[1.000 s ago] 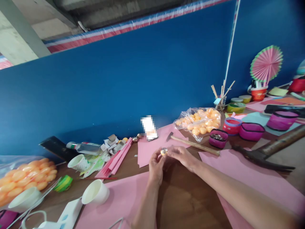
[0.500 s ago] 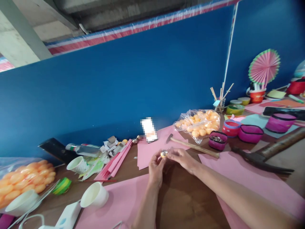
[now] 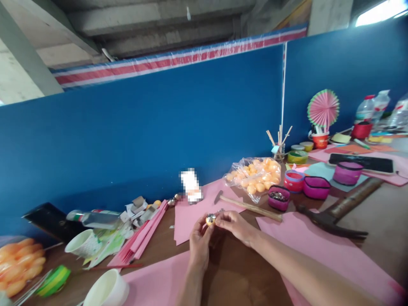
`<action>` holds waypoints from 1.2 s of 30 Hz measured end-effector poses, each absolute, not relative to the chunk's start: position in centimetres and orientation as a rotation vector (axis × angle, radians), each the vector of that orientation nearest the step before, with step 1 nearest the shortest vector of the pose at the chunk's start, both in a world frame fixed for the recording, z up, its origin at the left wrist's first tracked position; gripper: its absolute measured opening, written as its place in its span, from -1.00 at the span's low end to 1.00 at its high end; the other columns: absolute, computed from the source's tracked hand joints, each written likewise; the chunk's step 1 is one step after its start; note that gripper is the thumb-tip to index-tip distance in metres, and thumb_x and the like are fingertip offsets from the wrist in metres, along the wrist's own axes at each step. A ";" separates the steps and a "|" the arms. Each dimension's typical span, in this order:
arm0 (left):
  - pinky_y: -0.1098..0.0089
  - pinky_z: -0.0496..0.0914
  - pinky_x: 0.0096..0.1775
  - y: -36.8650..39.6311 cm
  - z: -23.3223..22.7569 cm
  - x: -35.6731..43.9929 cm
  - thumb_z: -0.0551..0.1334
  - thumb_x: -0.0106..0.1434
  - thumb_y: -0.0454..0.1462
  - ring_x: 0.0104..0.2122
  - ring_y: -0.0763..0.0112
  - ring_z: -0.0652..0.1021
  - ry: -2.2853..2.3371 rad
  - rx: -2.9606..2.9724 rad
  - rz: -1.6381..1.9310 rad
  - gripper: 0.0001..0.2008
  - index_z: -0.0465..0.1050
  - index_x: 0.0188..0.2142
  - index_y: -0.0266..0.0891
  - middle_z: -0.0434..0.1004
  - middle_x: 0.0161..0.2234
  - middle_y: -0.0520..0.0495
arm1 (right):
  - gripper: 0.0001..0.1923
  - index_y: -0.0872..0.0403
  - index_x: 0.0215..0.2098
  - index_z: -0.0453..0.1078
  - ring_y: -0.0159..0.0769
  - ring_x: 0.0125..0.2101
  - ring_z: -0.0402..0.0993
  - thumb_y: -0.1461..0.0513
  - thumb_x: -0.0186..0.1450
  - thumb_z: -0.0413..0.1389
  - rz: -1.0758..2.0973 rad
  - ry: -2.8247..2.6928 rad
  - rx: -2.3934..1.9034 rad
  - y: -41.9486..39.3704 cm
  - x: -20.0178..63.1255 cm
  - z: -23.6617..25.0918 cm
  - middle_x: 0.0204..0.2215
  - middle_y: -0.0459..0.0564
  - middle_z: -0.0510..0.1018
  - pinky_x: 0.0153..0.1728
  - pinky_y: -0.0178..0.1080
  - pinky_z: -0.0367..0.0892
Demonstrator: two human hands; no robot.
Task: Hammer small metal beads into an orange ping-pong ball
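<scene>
Our left hand (image 3: 198,238) and right hand (image 3: 234,223) meet over the brown table (image 3: 242,272), and between their fingertips we pinch a small shiny round bell (image 3: 210,219), held just above the tabletop; both hands are closed on it, fingers curled in. Under and around our wrists lie pink paper sheets (image 3: 191,212). Just past the right hand lies a small hammer (image 3: 248,206) with a wooden handle, and farther right a large claw hammer (image 3: 338,216) rests on more pink paper. Beyond the small hammer sits a clear plastic bag (image 3: 255,176) holding orange balls, and beside it a small magenta pot (image 3: 279,197) with small metal pieces inside, too tiny for us to tell more. Next to that stand a red pot (image 3: 293,180) and another magenta pot (image 3: 316,187), their contents unseen. A glass with wooden sticks (image 3: 279,142) stands by the blue wall (image 3: 159,127). To our left are two white paper cups (image 3: 83,243) and a lying clear bottle (image 3: 95,219), whose label we cannot read. No writing is legible anywhere.
</scene>
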State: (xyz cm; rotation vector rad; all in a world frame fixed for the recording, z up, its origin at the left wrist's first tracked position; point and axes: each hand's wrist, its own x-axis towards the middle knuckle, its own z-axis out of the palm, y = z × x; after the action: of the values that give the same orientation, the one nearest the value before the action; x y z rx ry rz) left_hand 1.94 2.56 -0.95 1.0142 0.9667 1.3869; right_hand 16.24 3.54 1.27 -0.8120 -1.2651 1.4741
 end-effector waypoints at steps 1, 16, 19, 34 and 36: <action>0.20 0.27 -0.04 2.6 -0.9 1.9 0.28 -0.01 -0.24 -0.08 0.18 0.42 0.962 1.012 1.387 -0.49 0.28 -0.03 -0.25 0.42 -0.08 -0.21 | -0.75 0.15 -0.52 0.39 -0.41 -0.46 0.27 0.10 0.01 0.19 1.466 -1.257 -0.824 3.6 16.2 1.2 -0.51 -0.10 0.42 -0.34 -0.32 0.17; 0.22 0.28 -0.05 2.3 -0.3 2.2 0.28 0.00 -0.24 -0.08 0.20 0.42 1.024 1.067 1.390 -0.50 0.28 -0.04 -0.26 0.44 -0.11 -0.20 | -0.72 0.16 -0.52 0.39 -0.40 -0.46 0.28 0.08 -0.02 0.20 1.462 -1.275 -0.869 3.4 16.5 1.7 -0.52 -0.10 0.41 -0.34 -0.31 0.18; 0.21 0.29 -0.06 2.2 -0.2 2.2 0.27 0.00 -0.24 -0.10 0.21 0.44 1.046 1.098 1.395 -0.50 0.28 -0.03 -0.26 0.45 -0.12 -0.20 | -0.70 0.15 -0.51 0.39 -0.40 -0.46 0.28 0.07 -0.04 0.22 1.489 -1.247 -0.879 3.4 16.5 1.6 -0.53 -0.09 0.41 -0.33 -0.30 0.20; 0.25 0.32 -0.09 2.1 -0.7 2.2 0.24 0.04 -0.22 -0.12 0.22 0.45 1.035 1.164 1.412 -0.54 0.29 -0.04 -0.24 0.45 -0.12 -0.19 | -0.74 0.14 -0.52 0.35 -0.41 -0.49 0.28 0.09 0.01 0.19 1.492 -1.235 -0.836 3.5 16.3 0.8 -0.56 -0.12 0.40 -0.38 -0.31 0.19; 0.24 0.32 -0.09 2.1 -0.7 2.2 0.25 0.02 -0.21 -0.13 0.21 0.45 1.045 1.160 1.424 -0.54 0.32 -0.05 -0.25 0.45 -0.12 -0.19 | -0.74 0.13 -0.51 0.35 -0.40 -0.49 0.29 0.09 0.02 0.18 1.491 -1.223 -0.835 3.6 16.3 0.6 -0.55 -0.12 0.41 -0.39 -0.31 0.19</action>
State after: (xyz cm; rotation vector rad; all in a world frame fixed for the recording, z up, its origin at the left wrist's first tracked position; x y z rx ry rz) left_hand 2.22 2.14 -0.73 1.1602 1.0446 1.4240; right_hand 16.25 3.60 0.59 -0.8348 -1.2227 1.4911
